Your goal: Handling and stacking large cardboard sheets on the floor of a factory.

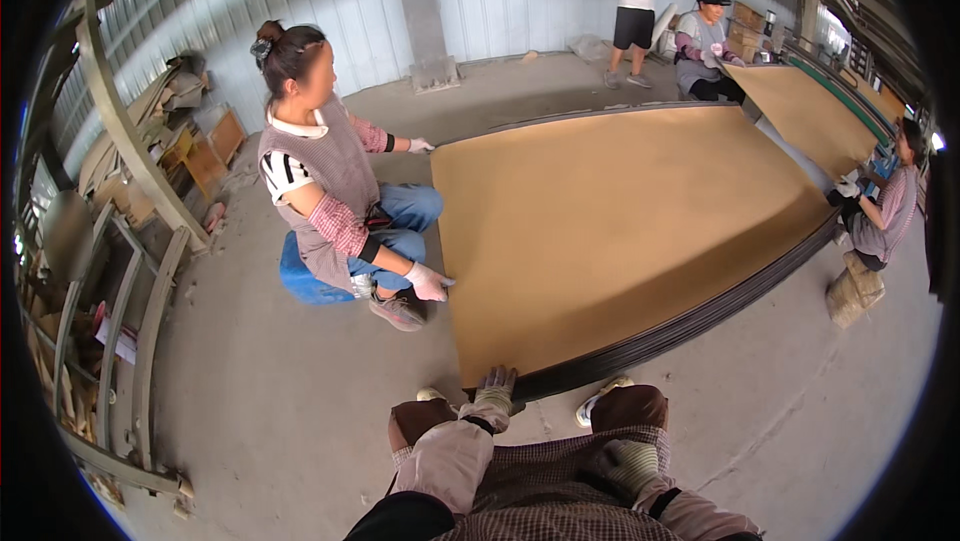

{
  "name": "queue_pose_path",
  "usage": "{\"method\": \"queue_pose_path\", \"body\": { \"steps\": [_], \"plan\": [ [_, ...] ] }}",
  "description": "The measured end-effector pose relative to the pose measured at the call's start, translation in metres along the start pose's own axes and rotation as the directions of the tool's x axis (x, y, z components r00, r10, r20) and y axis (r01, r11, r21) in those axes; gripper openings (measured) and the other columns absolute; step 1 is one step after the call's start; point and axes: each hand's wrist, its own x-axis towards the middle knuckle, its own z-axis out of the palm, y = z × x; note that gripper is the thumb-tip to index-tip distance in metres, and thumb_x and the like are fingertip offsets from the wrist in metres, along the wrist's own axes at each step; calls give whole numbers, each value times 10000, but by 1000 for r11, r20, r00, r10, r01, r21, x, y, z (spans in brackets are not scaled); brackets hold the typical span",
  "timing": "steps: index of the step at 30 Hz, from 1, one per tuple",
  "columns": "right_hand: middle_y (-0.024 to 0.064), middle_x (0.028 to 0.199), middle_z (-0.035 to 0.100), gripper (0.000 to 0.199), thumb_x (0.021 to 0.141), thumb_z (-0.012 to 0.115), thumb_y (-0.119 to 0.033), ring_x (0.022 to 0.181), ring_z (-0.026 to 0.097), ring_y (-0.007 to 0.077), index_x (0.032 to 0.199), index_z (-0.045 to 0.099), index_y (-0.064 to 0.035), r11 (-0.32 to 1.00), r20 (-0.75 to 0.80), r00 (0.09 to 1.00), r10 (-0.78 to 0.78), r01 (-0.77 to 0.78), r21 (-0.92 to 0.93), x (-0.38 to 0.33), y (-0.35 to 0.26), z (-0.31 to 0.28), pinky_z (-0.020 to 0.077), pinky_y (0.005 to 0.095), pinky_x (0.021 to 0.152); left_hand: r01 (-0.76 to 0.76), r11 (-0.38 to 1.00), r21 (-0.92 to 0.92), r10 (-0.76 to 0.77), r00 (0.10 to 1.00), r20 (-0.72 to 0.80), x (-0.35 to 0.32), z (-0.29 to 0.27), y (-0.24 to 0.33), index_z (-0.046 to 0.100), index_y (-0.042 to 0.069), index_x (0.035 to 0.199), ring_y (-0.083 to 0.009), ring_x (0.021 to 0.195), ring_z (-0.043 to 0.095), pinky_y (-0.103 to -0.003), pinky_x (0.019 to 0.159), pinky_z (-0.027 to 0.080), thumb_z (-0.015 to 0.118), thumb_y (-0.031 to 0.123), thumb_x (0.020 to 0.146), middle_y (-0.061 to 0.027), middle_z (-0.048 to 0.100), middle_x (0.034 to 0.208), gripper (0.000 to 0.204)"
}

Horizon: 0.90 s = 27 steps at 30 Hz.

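A large brown sheet (620,231) lies on top of a stack of dark-edged sheets (700,341) in front of me. My left hand (495,389), in a grey glove, rests on the near left corner of the sheet with its fingers stretched out. Back over my lap is my right hand (628,466), gloved and apart from the sheet; its fingers are in shadow and hard to make out. At the left edge of the sheet sits a co-worker (325,161), whose two gloved hands touch the sheet's far left corner and its left side.
Two seated co-workers at the right handle another brown sheet (800,106) beside a green-edged machine (840,91). A person (636,1) stands at the back wall. Metal frames (120,321) and scrap boards stand on the left. A wrapped block (855,291) serves as a seat.
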Motion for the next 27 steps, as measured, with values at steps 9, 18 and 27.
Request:
{"method": "queue_pose_path", "body": {
  "steps": [9, 18, 27],
  "plan": [
    [163, 853, 649, 363, 786, 622, -411, 820, 623, 357, 910, 620, -69, 991, -68, 990, -122, 125, 43, -7, 6, -1, 483, 416, 728, -40, 998, -48, 38, 999, -27, 14, 23, -13, 120, 180, 1493, -367, 1425, 82, -490, 1148, 66, 629, 634, 722, -181, 93, 1544, 1029],
    [180, 841, 634, 319, 829, 574, -359, 815, 614, 372, 940, 609, -62, 979, -184, 966, -180, 193, 59, -16, 0, -9, 479, 433, 727, -169, 986, -12, 165, 974, -155, 36, 31, -24, 367, 119, 1333, -405, 1197, 374, -522, 1011, 319, 773, 521, 571, -211, 400, 1260, 953],
    [162, 832, 637, 272, 846, 564, -253, 782, 625, 356, 1009, 606, -39, 982, -171, 972, -162, 176, 72, -14, 17, 13, 506, 413, 672, -20, 992, -126, 32, 995, 98, 23, 21, -15, 86, 135, 1497, -384, 1426, 39, -485, 1155, 70, 714, 581, 645, -216, 61, 1540, 1149]
  ]
}}
